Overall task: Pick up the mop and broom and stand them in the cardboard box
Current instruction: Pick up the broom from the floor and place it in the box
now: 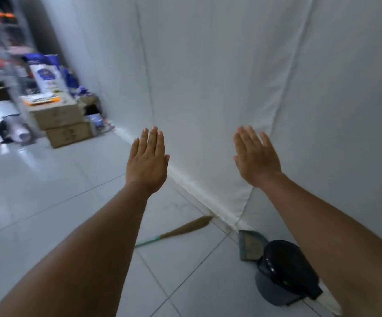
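Observation:
A broom (181, 229) with straw bristles and a teal handle lies flat on the white tiled floor, bristles toward the wall, its handle partly hidden behind my left forearm. My left hand (147, 160) and my right hand (255, 154) are stretched out in front of me, palms down, fingers straight and empty, well above the broom. Two stacked cardboard boxes (59, 121) stand at the left by the wall. No mop shows in this view.
A teal dustpan (251, 244) leans near the wall beside a grey bin with a black lid (283, 273). A white cloth (208, 76) covers the wall. Bags and a metal shelf (7, 65) crowd the far left corner.

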Action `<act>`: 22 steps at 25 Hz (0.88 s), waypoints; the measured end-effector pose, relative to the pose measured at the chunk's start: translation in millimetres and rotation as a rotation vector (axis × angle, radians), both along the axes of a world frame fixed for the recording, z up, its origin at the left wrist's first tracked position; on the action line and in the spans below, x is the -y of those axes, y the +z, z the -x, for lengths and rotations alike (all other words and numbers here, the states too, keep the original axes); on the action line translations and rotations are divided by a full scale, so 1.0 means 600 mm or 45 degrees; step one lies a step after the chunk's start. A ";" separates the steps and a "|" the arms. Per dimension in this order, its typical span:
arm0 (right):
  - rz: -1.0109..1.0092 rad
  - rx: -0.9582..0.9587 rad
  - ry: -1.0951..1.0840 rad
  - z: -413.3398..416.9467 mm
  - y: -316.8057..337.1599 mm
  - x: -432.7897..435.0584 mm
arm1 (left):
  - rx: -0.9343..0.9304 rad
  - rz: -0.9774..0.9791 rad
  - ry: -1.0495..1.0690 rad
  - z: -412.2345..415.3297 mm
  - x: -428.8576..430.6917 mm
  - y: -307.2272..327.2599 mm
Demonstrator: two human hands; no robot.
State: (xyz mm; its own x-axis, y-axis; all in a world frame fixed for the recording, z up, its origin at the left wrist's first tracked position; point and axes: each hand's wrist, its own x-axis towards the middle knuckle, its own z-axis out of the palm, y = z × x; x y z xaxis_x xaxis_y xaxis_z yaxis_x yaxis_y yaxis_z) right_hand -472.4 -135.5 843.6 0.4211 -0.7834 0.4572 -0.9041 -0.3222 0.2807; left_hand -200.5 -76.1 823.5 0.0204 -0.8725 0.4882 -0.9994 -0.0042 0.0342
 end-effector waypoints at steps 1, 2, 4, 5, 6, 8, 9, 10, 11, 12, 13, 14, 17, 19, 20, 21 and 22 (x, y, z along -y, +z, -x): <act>-0.041 0.030 0.016 -0.046 -0.007 0.010 | -0.005 -0.027 0.075 -0.054 -0.014 -0.011; -0.075 0.043 0.027 -0.081 -0.013 0.015 | -0.006 -0.048 0.139 -0.096 -0.025 -0.022; -0.120 0.047 0.108 -0.170 -0.045 0.034 | -0.054 -0.096 0.288 -0.194 -0.050 -0.052; -0.142 0.047 0.140 -0.203 -0.061 0.042 | -0.076 -0.121 0.334 -0.226 -0.057 -0.066; -0.167 0.045 0.176 -0.235 -0.076 0.050 | -0.086 -0.134 0.370 -0.251 -0.062 -0.079; -0.236 0.014 0.261 -0.301 -0.114 0.077 | -0.114 -0.179 0.423 -0.294 -0.060 -0.109; -0.261 -0.007 0.297 -0.333 -0.136 0.096 | -0.118 -0.212 0.436 -0.314 -0.051 -0.129; -0.279 -0.024 0.322 -0.353 -0.155 0.112 | -0.123 -0.229 0.443 -0.325 -0.044 -0.147; -0.305 -0.040 0.346 -0.378 -0.179 0.137 | -0.126 -0.255 0.455 -0.340 -0.027 -0.168; -0.336 -0.049 0.358 -0.402 -0.206 0.167 | -0.127 -0.286 0.477 -0.356 -0.005 -0.191; -0.359 -0.060 0.370 -0.421 -0.231 0.195 | -0.128 -0.308 0.493 -0.369 0.017 -0.213; -0.400 -0.073 0.393 -0.444 -0.262 0.232 | -0.130 -0.337 0.502 -0.384 0.047 -0.239; -0.517 -0.092 0.428 -0.506 -0.361 0.345 | -0.137 -0.431 0.517 -0.426 0.149 -0.318; -0.668 -0.139 0.438 -0.538 -0.438 0.415 | -0.190 -0.550 0.555 -0.450 0.223 -0.373; -0.713 -0.169 0.452 -0.546 -0.476 0.435 | -0.195 -0.579 0.576 -0.458 0.244 -0.399; -0.756 -0.207 0.473 -0.552 -0.509 0.453 | -0.206 -0.604 0.585 -0.465 0.262 -0.423; -0.815 -0.251 0.480 -0.558 -0.548 0.476 | -0.238 -0.664 0.594 -0.472 0.285 -0.455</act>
State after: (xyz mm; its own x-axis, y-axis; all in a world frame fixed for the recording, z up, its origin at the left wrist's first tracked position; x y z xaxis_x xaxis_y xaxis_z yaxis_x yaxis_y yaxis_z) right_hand -137.4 -421.4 514.9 0.7390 -0.6571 -0.1486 -0.6533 -0.7529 0.0801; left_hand 82.9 -247.1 550.2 0.4902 -0.8708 -0.0374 -0.8670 -0.4915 0.0817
